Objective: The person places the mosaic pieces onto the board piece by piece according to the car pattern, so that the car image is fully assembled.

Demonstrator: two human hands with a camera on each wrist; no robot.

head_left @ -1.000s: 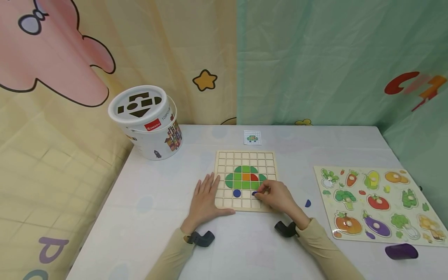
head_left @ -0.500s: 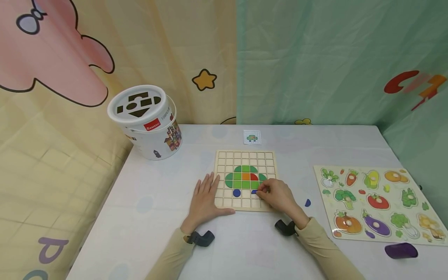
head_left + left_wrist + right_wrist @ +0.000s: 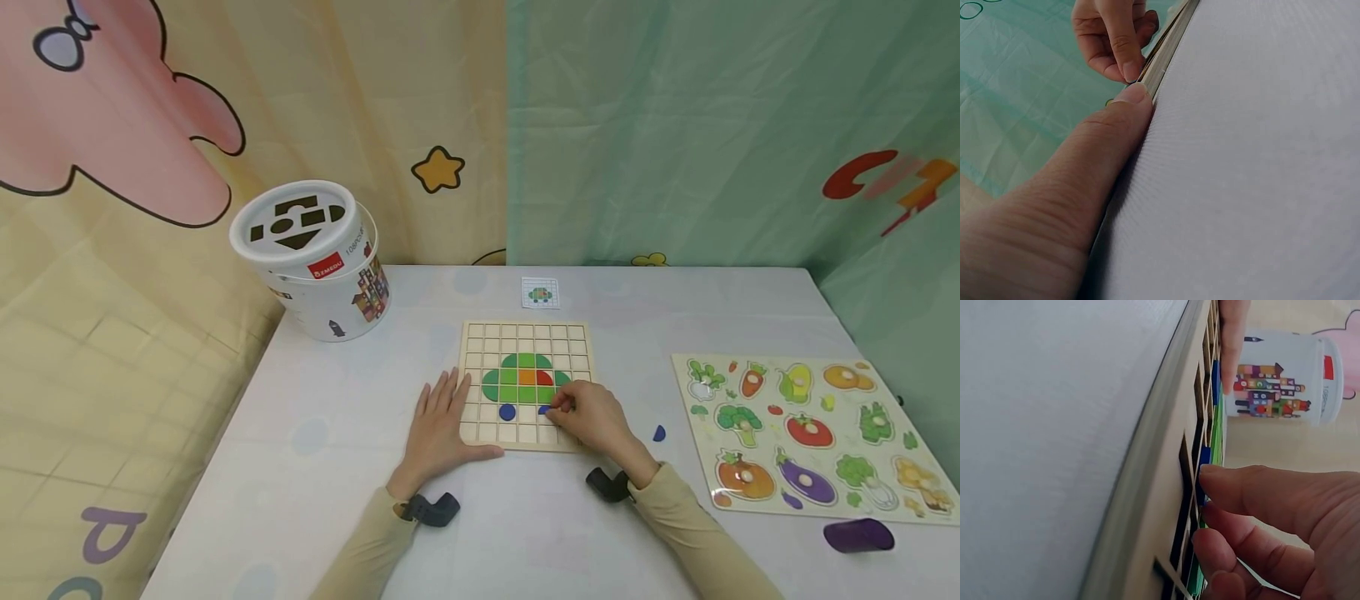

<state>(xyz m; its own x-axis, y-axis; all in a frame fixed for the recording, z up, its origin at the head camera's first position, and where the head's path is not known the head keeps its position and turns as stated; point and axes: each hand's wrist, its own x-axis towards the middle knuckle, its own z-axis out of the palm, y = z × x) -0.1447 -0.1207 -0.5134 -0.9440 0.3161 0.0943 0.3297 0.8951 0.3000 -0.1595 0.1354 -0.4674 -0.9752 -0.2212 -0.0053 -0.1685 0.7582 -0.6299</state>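
Note:
The wooden grid board [image 3: 487, 434] lies on the table, with green, orange and red pieces forming a car shape. Below that shape sits a blue round [image 3: 507, 412] in one cell. My right hand [image 3: 596, 414] pinches a small blue half-circle piece [image 3: 543, 410] at a cell to the right of it; in the right wrist view the thumb tip touches this blue piece [image 3: 1204, 457]. Spread flat, my left hand [image 3: 441, 421] rests along the board's left edge, its thumb [image 3: 1104, 137] by the near edge. Another blue half-circle [image 3: 659, 433] lies on the table right of my right hand.
A small pattern card [image 3: 540, 293] lies behind the board. On the right is a vegetable puzzle board [image 3: 765, 442], with a dark purple object [image 3: 858, 535] in front of it. A white lidded bucket [image 3: 315, 287] stands at the back left. Curtains hang behind the table.
The blue half-circle in my right hand has tilted and settled slightly lower over its cell, with more of it showing. My left hand stays in place.

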